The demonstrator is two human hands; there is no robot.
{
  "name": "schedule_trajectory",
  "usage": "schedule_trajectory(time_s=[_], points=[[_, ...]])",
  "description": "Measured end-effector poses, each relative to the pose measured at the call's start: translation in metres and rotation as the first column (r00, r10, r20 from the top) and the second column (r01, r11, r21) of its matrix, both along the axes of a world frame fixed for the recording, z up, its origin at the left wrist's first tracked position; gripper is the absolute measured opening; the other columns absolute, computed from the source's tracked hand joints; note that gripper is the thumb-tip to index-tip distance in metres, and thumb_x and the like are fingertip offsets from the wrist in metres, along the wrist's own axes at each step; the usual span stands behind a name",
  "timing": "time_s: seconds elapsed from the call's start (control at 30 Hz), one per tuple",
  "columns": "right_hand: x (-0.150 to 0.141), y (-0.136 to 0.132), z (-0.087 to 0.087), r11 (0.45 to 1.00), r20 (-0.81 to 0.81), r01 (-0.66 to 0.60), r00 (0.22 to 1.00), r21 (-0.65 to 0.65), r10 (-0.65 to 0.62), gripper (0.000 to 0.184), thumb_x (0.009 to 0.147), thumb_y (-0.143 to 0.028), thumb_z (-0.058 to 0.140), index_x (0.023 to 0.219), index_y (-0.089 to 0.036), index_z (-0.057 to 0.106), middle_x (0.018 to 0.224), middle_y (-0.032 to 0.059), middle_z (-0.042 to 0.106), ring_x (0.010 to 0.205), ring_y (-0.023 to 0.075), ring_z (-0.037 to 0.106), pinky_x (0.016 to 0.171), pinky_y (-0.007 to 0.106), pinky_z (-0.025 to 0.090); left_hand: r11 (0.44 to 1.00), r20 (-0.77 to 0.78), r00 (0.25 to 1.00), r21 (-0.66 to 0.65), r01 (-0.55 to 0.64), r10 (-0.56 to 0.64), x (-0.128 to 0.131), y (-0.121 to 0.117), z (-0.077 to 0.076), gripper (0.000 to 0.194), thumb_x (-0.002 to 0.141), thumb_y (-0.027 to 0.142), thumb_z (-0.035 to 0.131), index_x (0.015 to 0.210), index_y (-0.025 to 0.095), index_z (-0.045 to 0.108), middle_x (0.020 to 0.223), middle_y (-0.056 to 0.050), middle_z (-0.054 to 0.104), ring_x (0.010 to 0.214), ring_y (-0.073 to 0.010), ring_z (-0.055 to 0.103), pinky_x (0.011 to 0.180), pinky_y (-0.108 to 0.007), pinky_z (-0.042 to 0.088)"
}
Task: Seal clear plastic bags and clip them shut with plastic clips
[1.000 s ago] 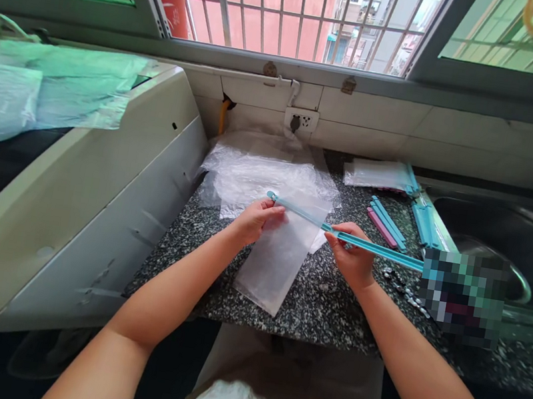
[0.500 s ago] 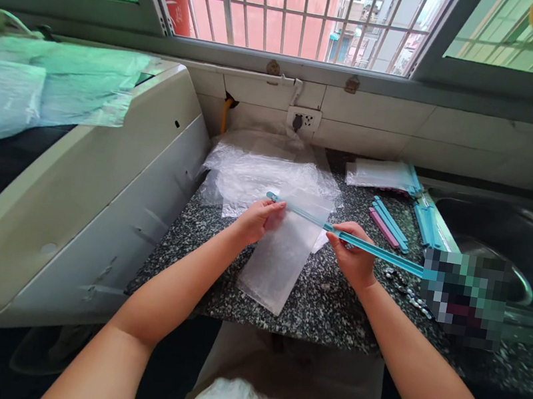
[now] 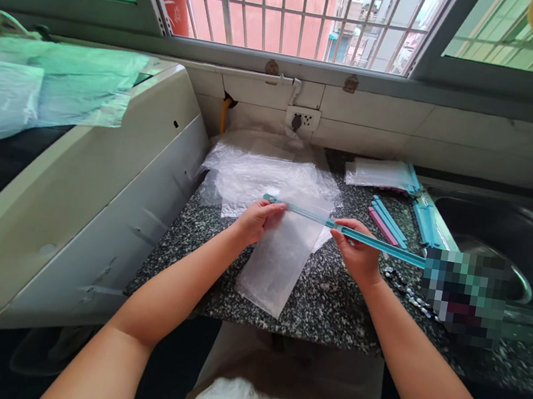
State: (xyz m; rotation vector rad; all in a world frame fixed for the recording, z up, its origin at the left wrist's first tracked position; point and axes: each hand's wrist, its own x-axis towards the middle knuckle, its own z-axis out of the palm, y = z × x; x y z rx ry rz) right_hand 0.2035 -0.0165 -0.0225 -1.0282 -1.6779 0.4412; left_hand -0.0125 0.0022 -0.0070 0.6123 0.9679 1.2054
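Observation:
My left hand [image 3: 259,222] pinches the top left of a clear plastic bag [image 3: 277,262] together with the left end of a thin blue rod that crosses the bag's top. The bag hangs down over the speckled counter. A long blue sealing strip [image 3: 390,248] meets the bag's top right corner and stretches off to the right. My right hand [image 3: 357,247] has its thumb and fingers closed on that strip, just beside the bag's edge. The strip's far end runs into a blurred patch.
Crumpled clear bags [image 3: 266,166] are heaped behind my hands. Loose blue and pink strips [image 3: 389,222] lie to the right, with a stack of bags [image 3: 381,175] behind. A metal sink [image 3: 509,231] is at right, and a slanted white appliance [image 3: 109,201] at left.
My right hand has shifted slightly right, and the blue rod has moved a little left through the bag's top. My left hand keeps its pinch.

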Motion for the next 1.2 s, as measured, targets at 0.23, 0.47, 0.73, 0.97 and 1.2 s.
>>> schedule_trajectory(time_s=[0.23, 0.47, 0.73, 0.97, 1.2], points=[[0.001, 0.000, 0.000, 1.000, -0.079, -0.001, 0.997, -0.024, 0.000, 0.025, 0.077, -0.043, 0.065, 0.088, -0.021, 0.063, 0.084, 0.0039, 0.067, 0.066, 0.0142, 0.060, 0.060, 0.029, 0.052, 1.000, -0.054, 0.999, 0.025, 0.006, -0.005, 0.000, 0.000, -0.002, 0.026, 0.062, 0.017, 0.075, 0.049, 0.014, 0.052, 0.043, 0.006, 0.047, 0.038, -0.0018, 0.039, 0.039, -0.016, 0.027], [0.002, -0.004, 0.005, 0.992, 0.085, -0.060, 0.995, 0.113, 0.051, 0.016, 0.081, -0.036, 0.060, 0.087, -0.021, 0.064, 0.081, 0.0048, 0.067, 0.074, 0.0171, 0.062, 0.066, 0.032, 0.052, 0.996, -0.070, 0.998, 0.086, -0.004, 0.010, 0.001, 0.000, -0.008, 0.026, 0.054, 0.023, 0.079, 0.052, 0.013, 0.055, 0.046, 0.004, 0.051, 0.042, -0.0031, 0.042, 0.042, -0.017, 0.028], [-0.004, -0.005, 0.009, 0.989, -0.077, -0.038, 0.997, -0.145, 0.027, 0.028, 0.078, -0.048, 0.061, 0.079, -0.020, 0.064, 0.065, 0.0007, 0.063, 0.059, 0.0139, 0.056, 0.055, 0.028, 0.047, 0.983, -0.121, 0.993, 0.181, 0.018, 0.004, 0.006, -0.008, -0.011, 0.024, 0.054, 0.029, 0.079, 0.052, 0.013, 0.061, 0.046, 0.002, 0.054, 0.043, -0.0051, 0.042, 0.046, -0.020, 0.031], [-0.009, -0.006, 0.010, 0.981, -0.129, -0.004, 0.991, -0.194, -0.022, 0.023, 0.073, -0.040, 0.066, 0.068, -0.019, 0.060, 0.055, -0.0027, 0.055, 0.047, 0.0094, 0.045, 0.047, 0.024, 0.040, 0.978, -0.192, 0.981, 0.198, 0.072, -0.033, 0.010, -0.014, -0.008, 0.019, 0.062, 0.026, 0.074, 0.051, 0.014, 0.065, 0.048, -0.001, 0.058, 0.043, -0.0067, 0.044, 0.047, -0.022, 0.033], [-0.012, -0.006, 0.005, 0.977, -0.158, 0.027, 0.985, -0.213, -0.062, 0.022, 0.072, -0.038, 0.066, 0.068, -0.018, 0.058, 0.054, -0.0037, 0.052, 0.046, 0.0085, 0.043, 0.045, 0.023, 0.038, 0.976, -0.198, 0.980, 0.209, 0.067, -0.024, 0.012, -0.014, -0.005, 0.020, 0.060, 0.026, 0.075, 0.049, 0.013, 0.065, 0.048, -0.001, 0.060, 0.042, -0.0062, 0.044, 0.045, -0.020, 0.032]])
